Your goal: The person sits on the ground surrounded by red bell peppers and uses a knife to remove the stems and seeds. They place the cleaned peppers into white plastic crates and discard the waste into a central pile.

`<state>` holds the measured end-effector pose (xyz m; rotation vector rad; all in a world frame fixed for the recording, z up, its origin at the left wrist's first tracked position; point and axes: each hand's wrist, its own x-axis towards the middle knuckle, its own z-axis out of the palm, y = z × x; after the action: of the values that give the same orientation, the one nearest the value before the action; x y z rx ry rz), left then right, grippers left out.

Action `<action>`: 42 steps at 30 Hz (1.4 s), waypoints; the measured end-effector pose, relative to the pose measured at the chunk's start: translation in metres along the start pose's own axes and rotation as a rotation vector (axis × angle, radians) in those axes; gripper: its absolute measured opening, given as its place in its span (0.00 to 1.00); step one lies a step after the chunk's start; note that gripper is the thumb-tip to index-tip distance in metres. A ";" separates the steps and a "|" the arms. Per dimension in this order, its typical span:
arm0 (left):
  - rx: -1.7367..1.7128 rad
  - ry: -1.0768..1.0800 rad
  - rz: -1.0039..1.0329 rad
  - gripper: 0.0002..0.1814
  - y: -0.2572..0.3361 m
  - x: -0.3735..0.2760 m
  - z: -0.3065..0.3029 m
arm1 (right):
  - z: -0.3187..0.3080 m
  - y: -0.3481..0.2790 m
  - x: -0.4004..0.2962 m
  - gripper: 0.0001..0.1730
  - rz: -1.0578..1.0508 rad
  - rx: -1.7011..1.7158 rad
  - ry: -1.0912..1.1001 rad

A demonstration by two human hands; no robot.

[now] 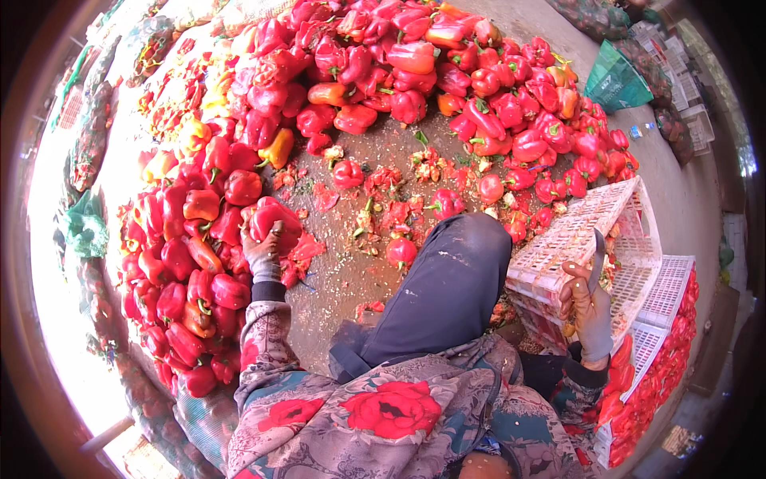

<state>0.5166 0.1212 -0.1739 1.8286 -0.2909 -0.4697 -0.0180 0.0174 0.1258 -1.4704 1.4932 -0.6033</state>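
My left hand [263, 246], in a worn pale glove with the fingertips bare, grips a large red bell pepper [276, 224] at the right edge of a pile of red peppers [179, 257]. On the right, my right hand [586, 305], gloved the same way, is closed around a knife whose curved blade [598, 257] points up. That hand is beside a white plastic crate [562, 239], tilted on its side and smeared with pepper bits. The knife's handle is mostly hidden by my fingers.
More peppers [413, 57] heap up ahead. Torn pepper pieces, cores and seeds litter the floor [335, 299] before my knee [473, 239]. Crates [664, 293] with red peppers stand at the right. A green bag [616, 81] lies at upper right, and filled net sacks [90, 143] line the left.
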 end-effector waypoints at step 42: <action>-0.743 -1.509 -0.503 0.14 0.272 -0.355 0.293 | -0.025 0.118 -0.009 0.14 -0.066 1.136 0.508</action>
<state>0.0771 -0.0595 0.0718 0.4983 -0.5418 -1.9688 -0.0998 0.0393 0.0390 -0.4753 1.0787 -1.6126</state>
